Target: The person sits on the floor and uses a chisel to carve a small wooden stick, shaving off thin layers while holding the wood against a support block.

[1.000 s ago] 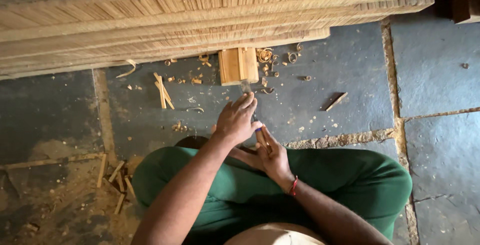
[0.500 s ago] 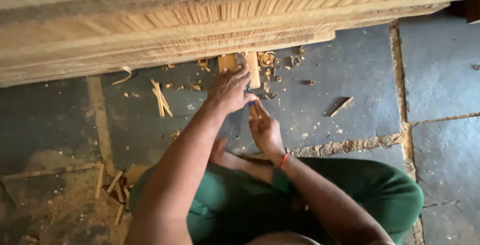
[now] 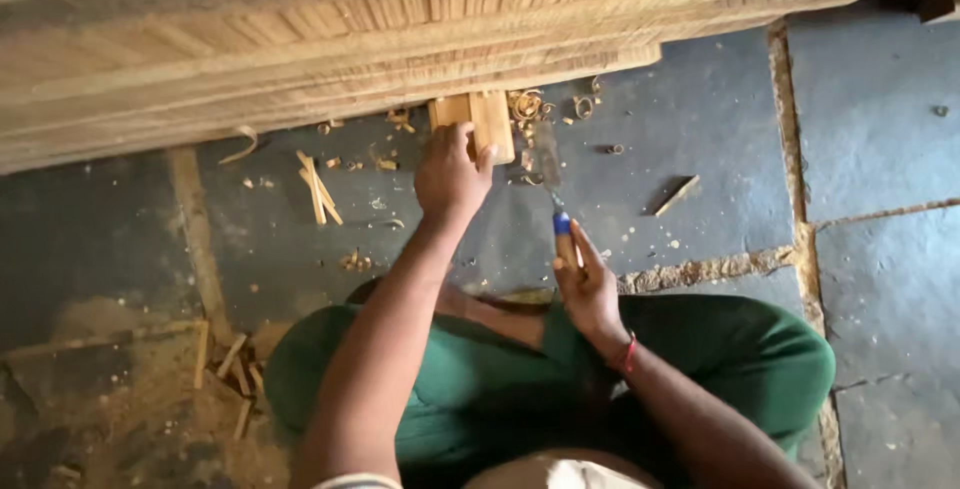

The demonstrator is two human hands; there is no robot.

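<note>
A small wooden block (image 3: pixel 478 121) lies on the dark stone floor (image 3: pixel 700 119), just at the lower edge of the long stack of wooden planks (image 3: pixel 400 29). The left hand (image 3: pixel 450 174) rests on the near end of the block, fingers bent and gripping it, the thumb on its right side. Just to the right, the right hand (image 3: pixel 588 289) is closed around the handle of a chisel (image 3: pixel 556 199), which has a blue ring and a metal blade pointing up toward the block; the blade is blurred. Curled wood shavings (image 3: pixel 527 104) lie beside the block, thin wood strips (image 3: pixel 318 189) to its left, and one wood splinter (image 3: pixel 678 195) further right. The person sits in green trousers (image 3: pixel 480 369), with a red bracelet (image 3: pixel 627 353) on the right wrist
</note>
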